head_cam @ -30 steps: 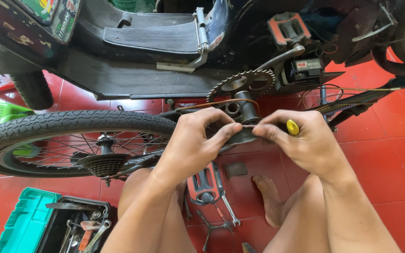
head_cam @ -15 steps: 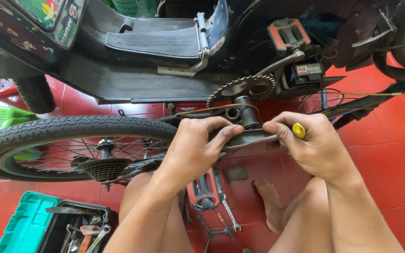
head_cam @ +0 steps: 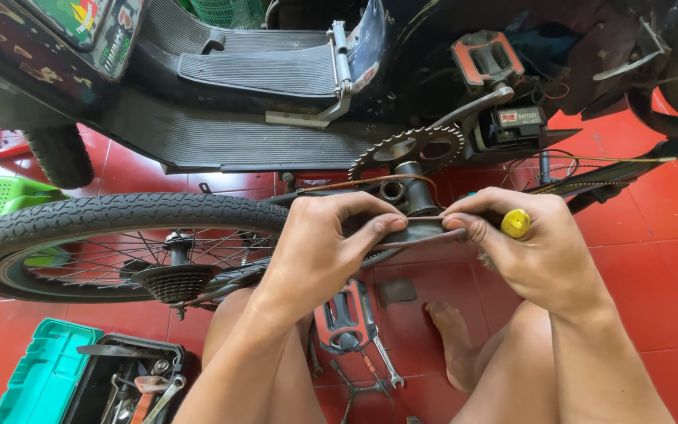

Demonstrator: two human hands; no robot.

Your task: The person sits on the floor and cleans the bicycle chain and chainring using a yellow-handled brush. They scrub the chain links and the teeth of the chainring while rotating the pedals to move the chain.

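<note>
- Head view: my left hand [head_cam: 319,247] and right hand [head_cam: 539,251] are pinching a thin metal rod [head_cam: 425,237] between their fingertips at frame centre, just below the chainring [head_cam: 408,149].
- My right hand is also wrapping a yellow-tipped tool [head_cam: 515,224].
- I judge it best to be keeping the rod level and both pinches firm.
- A red-and-white label is sitting on a black box [head_cam: 515,126], upper right; a colourful sticker [head_cam: 80,14], upper left; a green toolbox [head_cam: 37,377], lower left.

We grip a thin brown cable [head_cam: 421,234] between both hands: left hand [head_cam: 325,250] pinches it, right hand [head_cam: 534,251] holds it plus a yellow-handled tool [head_cam: 515,224]. Chainring [head_cam: 406,149] just above the hands, bike wheel [head_cam: 111,247] left of them, toolbox [head_cam: 45,377] below left, red pedal [head_cam: 345,316] under them.
</note>
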